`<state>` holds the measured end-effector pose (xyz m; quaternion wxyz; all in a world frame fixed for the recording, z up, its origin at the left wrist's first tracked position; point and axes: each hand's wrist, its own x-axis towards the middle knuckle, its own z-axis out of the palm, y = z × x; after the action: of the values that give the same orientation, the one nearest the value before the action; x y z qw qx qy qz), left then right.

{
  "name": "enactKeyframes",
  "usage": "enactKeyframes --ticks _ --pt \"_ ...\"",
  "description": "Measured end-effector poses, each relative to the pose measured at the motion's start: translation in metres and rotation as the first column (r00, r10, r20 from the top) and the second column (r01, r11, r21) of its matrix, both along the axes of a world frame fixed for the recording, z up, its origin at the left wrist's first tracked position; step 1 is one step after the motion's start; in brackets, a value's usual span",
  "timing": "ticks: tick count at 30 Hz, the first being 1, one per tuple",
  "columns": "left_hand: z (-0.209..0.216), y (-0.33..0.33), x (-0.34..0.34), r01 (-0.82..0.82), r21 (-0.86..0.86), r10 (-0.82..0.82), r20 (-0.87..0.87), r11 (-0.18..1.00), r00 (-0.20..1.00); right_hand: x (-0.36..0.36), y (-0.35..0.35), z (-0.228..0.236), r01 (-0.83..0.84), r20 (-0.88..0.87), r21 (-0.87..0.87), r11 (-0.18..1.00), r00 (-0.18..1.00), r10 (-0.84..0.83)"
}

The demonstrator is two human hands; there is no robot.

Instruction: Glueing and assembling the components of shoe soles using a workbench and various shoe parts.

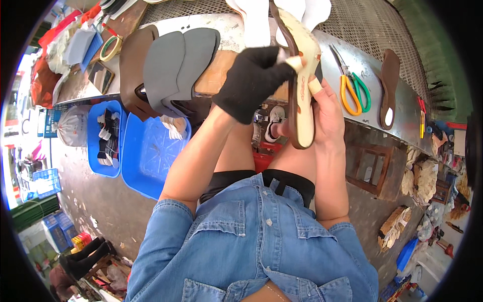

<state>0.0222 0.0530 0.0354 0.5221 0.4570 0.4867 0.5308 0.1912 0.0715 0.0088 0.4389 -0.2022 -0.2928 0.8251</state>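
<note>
My right hand [328,111] grips a sandal sole [303,108], cream on its face with a dark brown rim, held upright in front of me. A brown strap [279,25] loops up from its top end. My left hand [251,80], in a black glove, pinches the sole's upper part and presses a small pale pad [294,62] against it. Both hands are raised just in front of the metal workbench [231,27].
Grey and brown sole blanks [171,65] overlap on the bench at left, near a tape roll [111,48]. Scissors with orange and green handles [352,88] and a brown insole [388,85] lie at right. Blue trays [151,156] sit on the floor at left; a wooden stool [375,168] stands at right.
</note>
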Motion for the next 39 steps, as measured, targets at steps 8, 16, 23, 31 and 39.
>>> enactKeyframes --ticks 8,16,23,31,39 --pt "-0.003 -0.025 0.004 0.193 -0.011 -0.193 -0.115 0.981 0.975 -0.009 -0.001 0.012 0.267 0.165 0.154 0.951 0.943 -0.291" --pt "-0.001 -0.019 -0.011 0.121 0.093 -0.130 0.092 0.988 0.987 0.007 0.002 0.014 -0.007 0.444 0.282 0.959 0.887 -0.125" --pt "0.004 -0.007 0.007 -0.157 0.165 0.053 0.507 0.974 0.860 -0.004 0.002 0.034 0.071 0.337 0.394 0.916 0.916 -0.216" --pt "0.015 -0.016 0.022 -0.360 0.148 0.233 0.533 0.921 0.814 -0.022 -0.010 0.040 0.213 0.338 0.454 0.865 0.857 -0.389" --pt "0.019 -0.016 0.020 -0.374 0.206 0.228 0.507 0.904 0.831 -0.020 0.000 0.057 0.210 0.275 0.505 0.837 0.880 -0.387"
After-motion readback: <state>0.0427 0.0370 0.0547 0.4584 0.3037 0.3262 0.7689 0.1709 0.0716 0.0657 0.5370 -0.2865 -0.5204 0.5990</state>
